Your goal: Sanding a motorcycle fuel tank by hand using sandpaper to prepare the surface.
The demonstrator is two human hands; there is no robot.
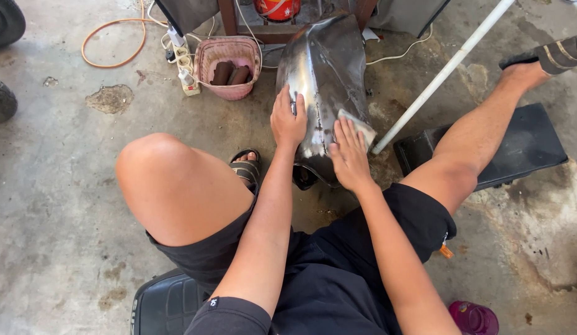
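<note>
Both hands press the metal tank (325,74): left hand (287,119) flat, right hand (348,155) on sandpaper (361,126) (mostly hidden).

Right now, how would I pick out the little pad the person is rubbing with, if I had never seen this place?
Find the big bare-metal tank standing on the concrete floor between the seated person's knees. The left hand lies flat on its face; the right hand presses the pad against its right edge. It is the only small, pale grey, flat rectangle there, beside the white pipe.
</note>
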